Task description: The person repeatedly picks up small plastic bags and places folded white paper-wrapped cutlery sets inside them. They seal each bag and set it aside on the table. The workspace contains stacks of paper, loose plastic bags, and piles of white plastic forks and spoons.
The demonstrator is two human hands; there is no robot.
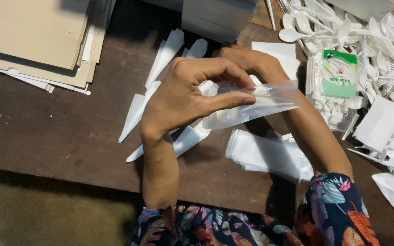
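The left hand (183,98) pinches the mouth of a clear plastic sleeve (251,105) between thumb and forefinger, the other fingers curled loosely above it, and the sleeve lies nearly level just above the middle of the table, its far end pointing right. The right hand (247,59) sits behind and partly hidden by the left, its fingers closed at the same open end, though what exactly they grip I cannot tell; something pale shows faintly through the film. To do this well, I judge, the pinch should stay at the very edge of the mouth so the film parts cleanly, with the sleeve kept flat and untwisted. The surface is a dark, worn wooden table (60,132). Just nearer lies a stack of empty clear sleeves (270,155); to the left of the hands, wrapped white cutlery packs (160,68) lie fanned out. At far left sits a pile of flattened cardboard (37,36). At right lies a heap of loose white plastic spoons and forks (379,41), with a green-labelled packet (339,73) on its edge. A dim floor shows near left.
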